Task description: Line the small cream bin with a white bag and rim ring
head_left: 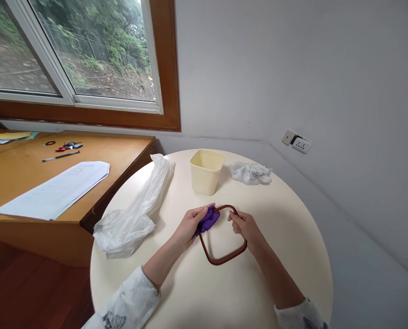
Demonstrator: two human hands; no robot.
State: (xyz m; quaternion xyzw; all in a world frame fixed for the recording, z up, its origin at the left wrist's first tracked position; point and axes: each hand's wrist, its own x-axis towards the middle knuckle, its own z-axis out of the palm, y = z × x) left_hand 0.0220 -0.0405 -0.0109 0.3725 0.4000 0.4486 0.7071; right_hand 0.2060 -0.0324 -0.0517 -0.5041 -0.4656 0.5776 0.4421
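white sleeves point(131, 294) at the bottom of the frame lead to the left hand point(191, 222), pinching purple cloth point(209, 220) against a brown ring point(228, 259) just below centre, and the right hand point(245, 228) gripping its right side, best held firm against twisting.

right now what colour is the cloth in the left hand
Purple cloth, seen best in the head view.

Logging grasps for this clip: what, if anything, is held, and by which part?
A brown rounded-square frame: the left hand holds its upper-left corner along with a purple cloth; the right hand grips its right side.
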